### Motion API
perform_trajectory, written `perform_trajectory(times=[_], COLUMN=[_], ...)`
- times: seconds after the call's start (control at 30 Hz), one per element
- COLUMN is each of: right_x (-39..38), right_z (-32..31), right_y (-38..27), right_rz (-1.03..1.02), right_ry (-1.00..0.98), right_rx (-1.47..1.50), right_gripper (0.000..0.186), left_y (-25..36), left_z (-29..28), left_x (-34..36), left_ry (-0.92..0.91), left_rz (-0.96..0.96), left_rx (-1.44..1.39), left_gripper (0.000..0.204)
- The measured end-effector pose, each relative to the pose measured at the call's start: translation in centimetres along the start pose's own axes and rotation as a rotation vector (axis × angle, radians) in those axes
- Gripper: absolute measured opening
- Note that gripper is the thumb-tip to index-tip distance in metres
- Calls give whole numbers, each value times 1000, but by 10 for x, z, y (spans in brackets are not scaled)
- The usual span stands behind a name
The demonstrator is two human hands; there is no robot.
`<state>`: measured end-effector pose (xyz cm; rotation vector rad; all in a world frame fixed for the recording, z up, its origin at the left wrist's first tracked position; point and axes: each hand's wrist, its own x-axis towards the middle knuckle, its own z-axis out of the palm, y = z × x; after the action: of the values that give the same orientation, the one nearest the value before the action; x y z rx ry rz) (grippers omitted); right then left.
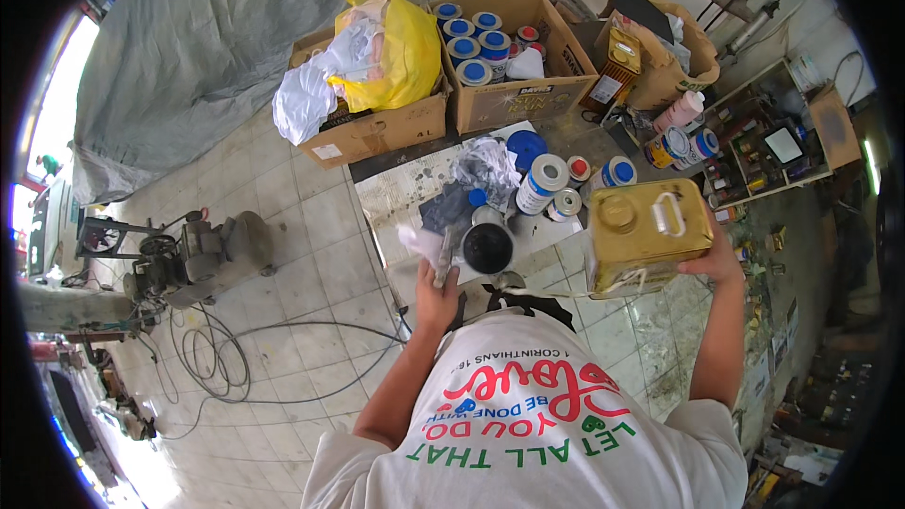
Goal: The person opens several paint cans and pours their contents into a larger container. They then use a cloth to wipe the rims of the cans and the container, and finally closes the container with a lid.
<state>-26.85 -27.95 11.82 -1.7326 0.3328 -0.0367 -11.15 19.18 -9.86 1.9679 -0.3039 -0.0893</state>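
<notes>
My right hand [718,259] grips the side of a large gold rectangular tin [650,236], which has a round cap and a pale handle on top. My left hand [436,300] is closed around a slim greyish metal piece [445,253], its exact kind unclear. A pale pinkish cloth or paper [418,241] sticks out beside those fingers, blurred. Just right of the left hand is a round cup [487,248] with a dark inside; whether the metal piece is joined to it I cannot tell. Dark and grey rags [485,163] lie beyond the cup.
Several paint cans [542,185] and a blue lid [525,147] stand on a stained board [386,217]. Behind are a carton of blue-lidded cans [518,99] and a carton [382,127] with a yellow bag. An air compressor [212,250] and coiled hose [222,358] lie left; a shelf [782,146] stands right.
</notes>
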Motion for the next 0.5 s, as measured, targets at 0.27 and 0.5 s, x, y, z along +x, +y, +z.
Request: perform_trajectory(times=[0.27,0.5], right_x=[-2,75], right_z=[-107,-145], right_y=[78,126], right_rz=[-77,-131], right_ry=[421,820], right_rx=[184,75], right_gripper=[114,108], left_y=[-30,-69], left_z=[33,56], left_x=[11,6], left_ry=[158,210], left_rz=[-59,-264], left_rx=[184,222], left_gripper=[25,37])
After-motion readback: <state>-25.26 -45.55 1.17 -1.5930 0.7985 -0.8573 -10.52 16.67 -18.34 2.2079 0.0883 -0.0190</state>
